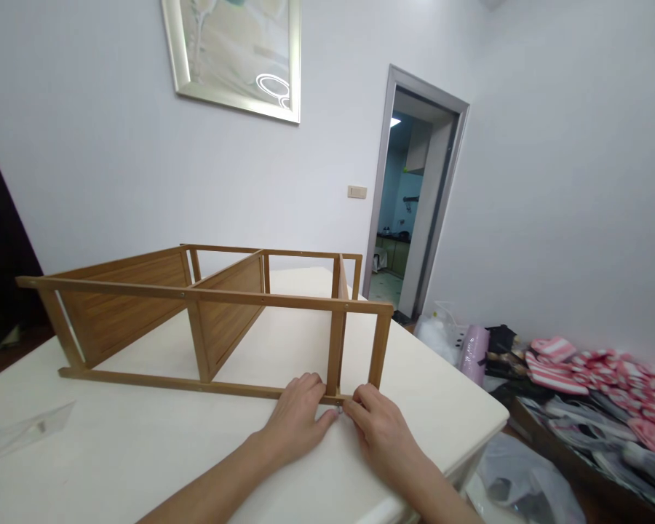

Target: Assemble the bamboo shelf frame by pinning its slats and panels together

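Brown wooden shelf (230, 316), grain visible on its panels, smooth with a low satin sheen. The small piece (339, 409) by the fingers (368, 397) glints like metal. The white bench (158, 437) looks smooth and faintly glossy; on it lies a clear, shiny plastic bag (30, 429). From where I stand, the wall (114, 160) looks smooth and matt, and the picture (234, 51) has a polished, pale metallic frame with a glossy, reflecting front. Beyond the bench: a shiny purple roll (474, 353), soft-looking cloth (600, 371), thin crinkled plastic (529, 473).
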### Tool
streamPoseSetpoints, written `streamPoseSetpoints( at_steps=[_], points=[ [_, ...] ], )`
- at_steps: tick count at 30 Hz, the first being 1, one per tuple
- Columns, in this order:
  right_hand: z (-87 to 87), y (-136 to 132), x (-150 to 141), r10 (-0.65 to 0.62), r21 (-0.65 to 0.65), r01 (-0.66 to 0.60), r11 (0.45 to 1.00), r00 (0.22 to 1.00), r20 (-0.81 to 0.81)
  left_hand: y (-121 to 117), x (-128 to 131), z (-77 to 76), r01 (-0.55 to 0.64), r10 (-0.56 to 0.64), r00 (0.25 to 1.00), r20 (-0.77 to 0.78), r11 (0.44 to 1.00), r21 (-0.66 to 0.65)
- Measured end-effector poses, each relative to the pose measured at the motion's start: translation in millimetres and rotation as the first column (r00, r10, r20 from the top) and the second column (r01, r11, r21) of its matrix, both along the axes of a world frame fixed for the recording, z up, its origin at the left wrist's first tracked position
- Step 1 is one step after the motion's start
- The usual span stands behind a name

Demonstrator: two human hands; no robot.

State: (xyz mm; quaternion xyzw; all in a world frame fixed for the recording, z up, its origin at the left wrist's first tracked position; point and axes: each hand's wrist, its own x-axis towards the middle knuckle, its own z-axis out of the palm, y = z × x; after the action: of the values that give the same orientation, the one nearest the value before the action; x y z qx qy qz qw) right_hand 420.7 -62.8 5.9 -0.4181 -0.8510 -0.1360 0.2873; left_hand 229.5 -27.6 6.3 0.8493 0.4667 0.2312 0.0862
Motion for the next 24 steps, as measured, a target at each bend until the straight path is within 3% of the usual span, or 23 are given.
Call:
streamPoseSetpoints(
  at_steps=[6, 24],
  points=[
    [-4.0, 1.7, 2.3, -0.026, -0.094, 0.030, 0.995, 0.999, 0.039, 0.5, 0.4, 0.6, -0.005, 0.005, 1.000, 0.012, 1.000, 0.000],
    [-5.9, 5.4, -1.6, 0.001, -0.104, 0.005, 0.995, 0.998, 0.062, 3.0, 1.4, -2.1, -0.017, 0.018, 1.000, 0.009, 1.000, -0.020]
  ],
)
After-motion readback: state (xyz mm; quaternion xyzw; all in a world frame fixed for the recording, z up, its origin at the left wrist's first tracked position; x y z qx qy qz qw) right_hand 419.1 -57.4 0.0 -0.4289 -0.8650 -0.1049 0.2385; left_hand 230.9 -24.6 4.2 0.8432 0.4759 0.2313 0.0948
